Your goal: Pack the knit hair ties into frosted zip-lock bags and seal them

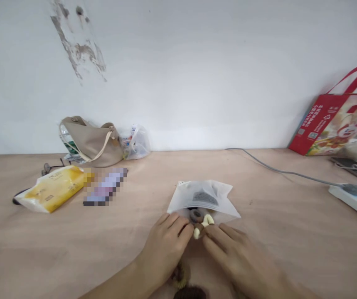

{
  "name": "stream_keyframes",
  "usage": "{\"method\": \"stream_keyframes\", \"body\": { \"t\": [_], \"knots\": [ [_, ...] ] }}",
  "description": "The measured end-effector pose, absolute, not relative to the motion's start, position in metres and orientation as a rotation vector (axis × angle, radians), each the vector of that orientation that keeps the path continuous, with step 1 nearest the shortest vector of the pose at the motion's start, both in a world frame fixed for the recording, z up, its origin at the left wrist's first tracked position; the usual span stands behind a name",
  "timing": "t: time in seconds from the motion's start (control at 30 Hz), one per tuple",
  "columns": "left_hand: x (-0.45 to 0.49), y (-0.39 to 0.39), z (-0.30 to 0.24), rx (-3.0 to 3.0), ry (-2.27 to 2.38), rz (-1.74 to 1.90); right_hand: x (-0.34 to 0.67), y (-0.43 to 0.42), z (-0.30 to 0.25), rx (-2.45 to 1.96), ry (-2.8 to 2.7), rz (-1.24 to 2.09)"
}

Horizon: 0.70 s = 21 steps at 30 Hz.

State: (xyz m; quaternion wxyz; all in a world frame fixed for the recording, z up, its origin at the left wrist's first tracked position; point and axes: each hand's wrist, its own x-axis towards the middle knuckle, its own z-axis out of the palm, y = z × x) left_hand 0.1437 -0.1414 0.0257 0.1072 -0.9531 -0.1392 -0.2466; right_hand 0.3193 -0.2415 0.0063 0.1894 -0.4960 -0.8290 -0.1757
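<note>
A frosted white plastic bag (181, 199) lies on the table with its mouth toward me. Inside the mouth sits a grey-brown hair tie (196, 215). A cream hair tie (208, 220) and brown ones bunch up between my fingertips at the opening. My left hand (168, 241) is closed at the left of this bunch, its fingers over the bag's near edge. My right hand (234, 249) is closed at the bunch's right side. The fingertips partly hide what each one pinches. Nearer me, partly under my left wrist, lie a yellowish-brown hair tie (180, 277) and a dark brown one (190, 293).
On the left are a yellow tissue pack (56, 189), a blurred-out phone (106, 187), a beige handbag (94, 141) and a small clear bag (138, 143). A red carrier bag (324, 124), a grey cable (278, 169) and a power strip (355, 201) are on the right. A wall stands behind.
</note>
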Motion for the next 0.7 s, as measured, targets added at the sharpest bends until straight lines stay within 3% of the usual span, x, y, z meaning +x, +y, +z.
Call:
{"method": "stream_keyframes", "body": {
  "t": [0.3,0.7],
  "knots": [
    [0.152,-0.125,0.027,-2.739,-0.581,-0.453,0.313,-0.227,0.015,-1.562,-2.314,-0.551],
    [0.150,-0.124,0.034,-2.821,-0.323,-0.759,0.323,-0.182,0.023,-1.688,-2.117,-0.442]
  ]
}}
